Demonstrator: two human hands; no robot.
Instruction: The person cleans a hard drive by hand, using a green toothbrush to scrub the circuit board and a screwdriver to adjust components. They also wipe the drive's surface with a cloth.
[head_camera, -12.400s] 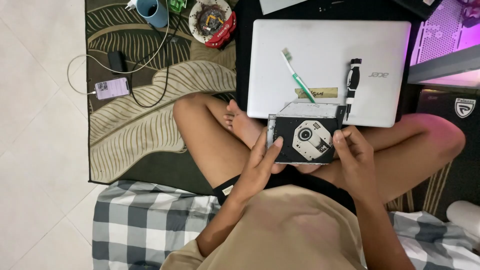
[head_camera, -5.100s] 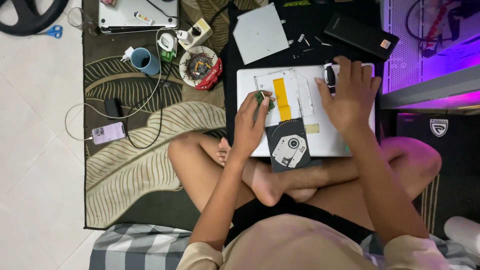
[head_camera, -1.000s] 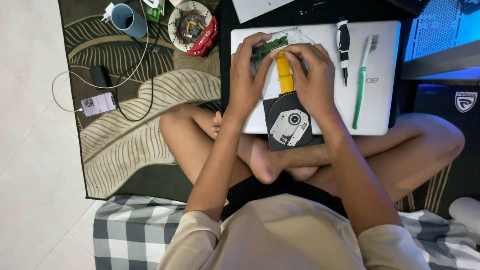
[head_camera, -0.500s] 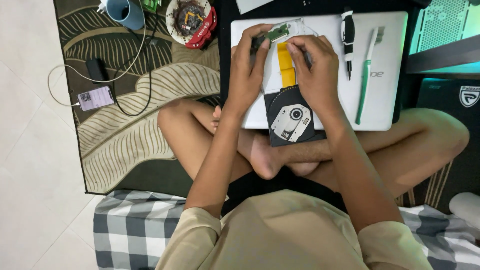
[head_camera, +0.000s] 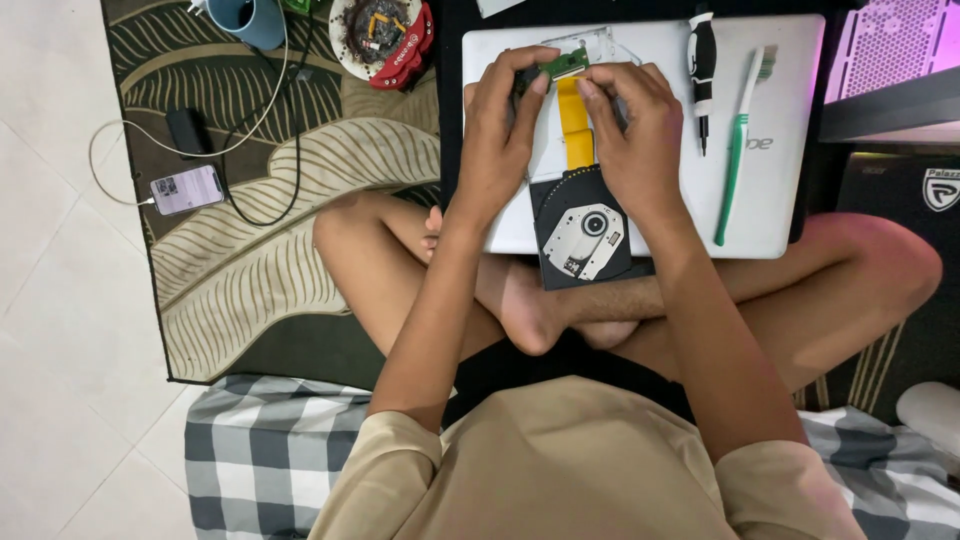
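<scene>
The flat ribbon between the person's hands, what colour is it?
Yellow; the ribbon shows best in the head view, running from the disc drive up to both hands.

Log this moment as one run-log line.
left hand: holds green board | right hand: pinches yellow ribbon | disc drive: on laptop | screwdriver, toothbrush: idle

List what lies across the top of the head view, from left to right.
Phone → blue mug → round dish of bits → left hand → yellow ribbon cable → right hand → screwdriver → green toothbrush.
</scene>
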